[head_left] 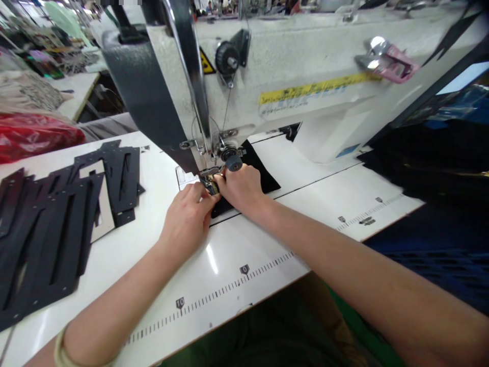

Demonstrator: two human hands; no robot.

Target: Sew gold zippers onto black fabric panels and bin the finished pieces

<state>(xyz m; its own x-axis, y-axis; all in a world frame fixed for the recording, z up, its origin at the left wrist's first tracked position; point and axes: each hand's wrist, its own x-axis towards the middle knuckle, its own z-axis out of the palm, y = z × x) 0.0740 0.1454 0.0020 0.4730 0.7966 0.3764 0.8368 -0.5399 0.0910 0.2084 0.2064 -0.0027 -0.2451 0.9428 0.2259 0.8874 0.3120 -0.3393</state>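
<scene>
Workshop background (pixel 46 56)'s a blur around 11 o'clock. Sewing machine (pixel 298 61) at 12, left hand (pixel 189 209) and right hand (pixel 244 187) curled over half-hidden black fabric (pixel 267 172), can't tell if they're pinching it.

One view serves, worn on the person's head, looking forward and down across a white worktable (pixel 244 239), with twelve at the top. It is near enough that the sewing machine (pixel 324 56), spread from ten to two o'clock, is cut by the top edge. The right hand (pixel 244 189) falls near centre, the left hand (pixel 187 211) toward eight. The table's front edge slants up from seven to four; a far table (pixel 78 99) shows at ten.
</scene>
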